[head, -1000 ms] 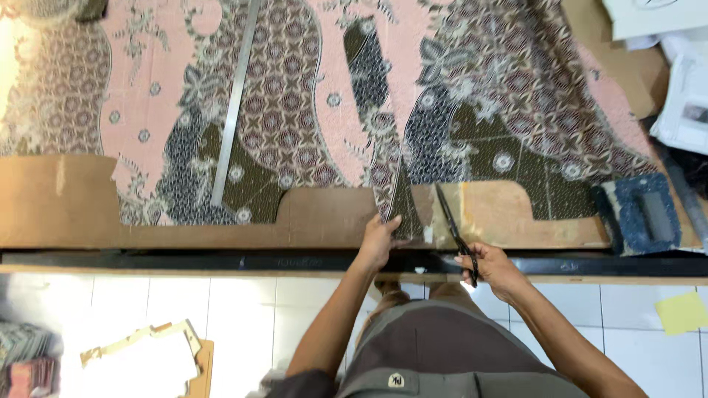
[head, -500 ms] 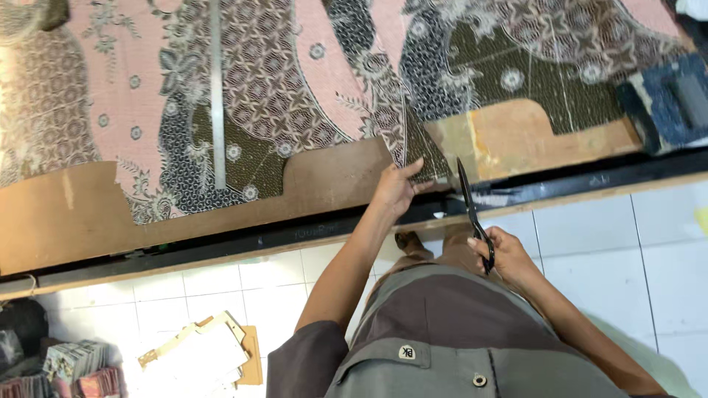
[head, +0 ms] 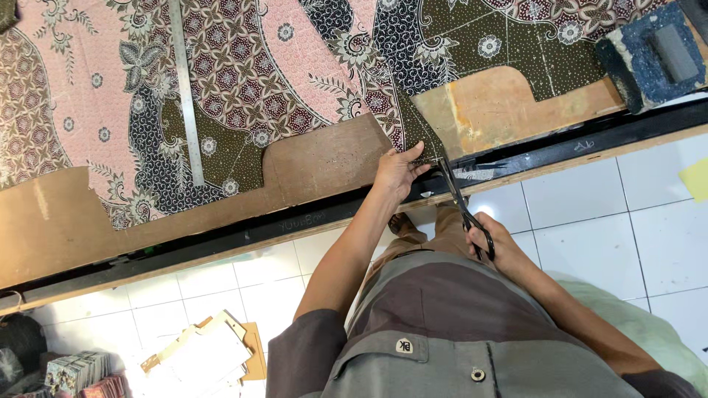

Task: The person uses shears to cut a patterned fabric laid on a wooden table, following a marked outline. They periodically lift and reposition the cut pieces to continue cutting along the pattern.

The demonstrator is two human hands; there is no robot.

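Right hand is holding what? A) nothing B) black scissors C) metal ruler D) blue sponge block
B: the right hand grips black scissors, blades pointing at the edge of the patterned fabric that the left hand presses down.

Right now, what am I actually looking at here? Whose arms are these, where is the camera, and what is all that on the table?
No machine here: a person wears a camera on the head, looking straight down at their own two bare hands. On the brown wooden cutting table lies a pink, dark-green and black patterned batik cloth, with a long grey metal ruler resting on it and a blue fabric-covered block at the far right. The left hand presses the cloth's lower edge flat. The right hand holds black-handled scissors, blades pointing at that edge. Below is a white tiled floor with paper pieces.
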